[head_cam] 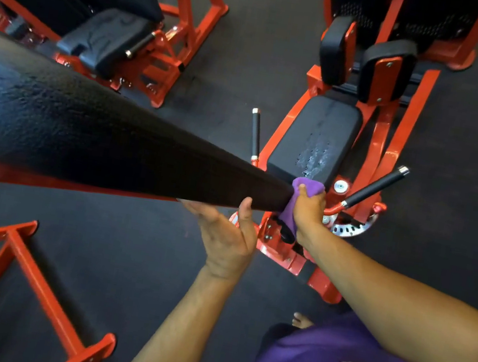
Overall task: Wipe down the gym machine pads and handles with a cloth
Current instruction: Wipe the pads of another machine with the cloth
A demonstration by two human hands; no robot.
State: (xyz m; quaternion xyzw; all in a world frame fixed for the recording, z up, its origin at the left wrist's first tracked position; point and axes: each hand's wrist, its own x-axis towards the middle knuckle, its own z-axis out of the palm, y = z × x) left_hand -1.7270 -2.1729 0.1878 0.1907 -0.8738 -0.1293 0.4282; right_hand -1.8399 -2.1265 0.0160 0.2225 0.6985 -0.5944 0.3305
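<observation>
Gripping the purple cloth (305, 191) tightly, the right hand (308, 210) presses it against the far end of the long black pad (113, 136), with the fingers curled around the fabric and a loose part of the cloth hanging down below the wrist. The left hand (227, 235) is just beside it, under the lower edge of the same pad; its thumb points up along the edge, and the fingers look fairly straight, supporting the pad from below more than clamping it, although their tips are hidden behind the pad. This pad runs from the left side of the view, very close to the camera, to the place where both hands meet. I judge the step in hand to be the wiping of this pad's end. Beyond the hands is the seat pad (316, 136) of a red machine, with wet marks on its surface, and two black handles (371, 186) stand out at its sides. The next move probably calls for drawing the cloth along the rest of the long pad with steady pressure, while the left hand keeps it from swinging.
</observation>
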